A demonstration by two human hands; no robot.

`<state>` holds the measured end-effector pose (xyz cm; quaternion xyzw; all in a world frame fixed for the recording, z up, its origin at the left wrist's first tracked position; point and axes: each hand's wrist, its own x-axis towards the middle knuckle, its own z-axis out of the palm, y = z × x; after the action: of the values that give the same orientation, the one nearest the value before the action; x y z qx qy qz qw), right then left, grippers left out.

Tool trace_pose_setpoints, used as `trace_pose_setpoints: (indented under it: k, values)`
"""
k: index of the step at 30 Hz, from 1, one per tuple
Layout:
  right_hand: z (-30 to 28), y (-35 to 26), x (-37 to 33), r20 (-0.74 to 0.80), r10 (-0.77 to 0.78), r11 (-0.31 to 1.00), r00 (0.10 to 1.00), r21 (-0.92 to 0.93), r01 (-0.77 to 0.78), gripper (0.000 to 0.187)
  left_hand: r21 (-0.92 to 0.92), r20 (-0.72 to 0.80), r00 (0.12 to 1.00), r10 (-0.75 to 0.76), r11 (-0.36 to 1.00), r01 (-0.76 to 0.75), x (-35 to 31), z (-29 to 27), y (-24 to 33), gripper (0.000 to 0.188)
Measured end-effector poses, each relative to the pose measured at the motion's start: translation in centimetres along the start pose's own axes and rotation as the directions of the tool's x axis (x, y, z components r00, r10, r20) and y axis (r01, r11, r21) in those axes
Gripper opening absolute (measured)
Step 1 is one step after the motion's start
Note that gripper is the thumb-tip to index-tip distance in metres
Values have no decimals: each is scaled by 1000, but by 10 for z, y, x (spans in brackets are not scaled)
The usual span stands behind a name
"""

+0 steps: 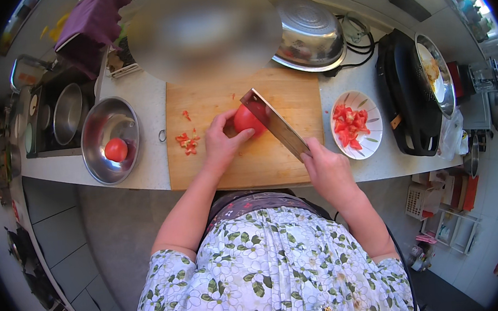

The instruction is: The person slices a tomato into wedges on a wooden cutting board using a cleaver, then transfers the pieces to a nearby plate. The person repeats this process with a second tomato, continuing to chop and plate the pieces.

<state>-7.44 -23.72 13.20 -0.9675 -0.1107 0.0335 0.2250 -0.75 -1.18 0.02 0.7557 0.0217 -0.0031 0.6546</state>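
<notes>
My left hand [224, 138] is closed on a red tomato [246, 121] that rests on the wooden cutting board [290, 89]. In my right hand [327, 166] is the handle of a broad-bladed cleaver [277, 124]. Its blade slants from lower right to upper left and covers the tomato's right side; whether it has cut in, I cannot tell. Small red tomato scraps [188, 142] lie on the board to the left. Right of the board, a white patterned bowl [376, 140] holds tomato chunks [350, 124].
At left, a steel bowl [97, 163] has a whole tomato [116, 149] inside. An upturned steel basin [309, 29] sits behind the board's right corner, beside a black cable [364, 47]. A black appliance [403, 88] stands at far right. The counter's front edge [240, 189] runs close to my body.
</notes>
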Motion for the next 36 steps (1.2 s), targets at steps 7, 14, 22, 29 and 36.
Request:
trace_pose_setpoints:
  k: [7,14,22,29,36]
  values:
    - [9,-20,27,58,-34,992,998,-118,41,13,47,-20,1000,16,999,-15,-4,2,7,51]
    - [7,-35,56,109,-46,992,993,-115,58,16,21,-34,997,-65,998,66,-8,2,14,50]
    - [32,-32,75,144,-2,990,990,-137,22,15,223,-53,989,140,967,-124,-6,5,17,50]
    - [27,-4,35,215,6,982,977,-186,34,13,160,-20,1000,18,987,-14,-5,2,-1,55]
    - [47,-7,67,229,28,996,973,-89,-8,12,191,-6,999,53,980,-51,-4,6,6,52]
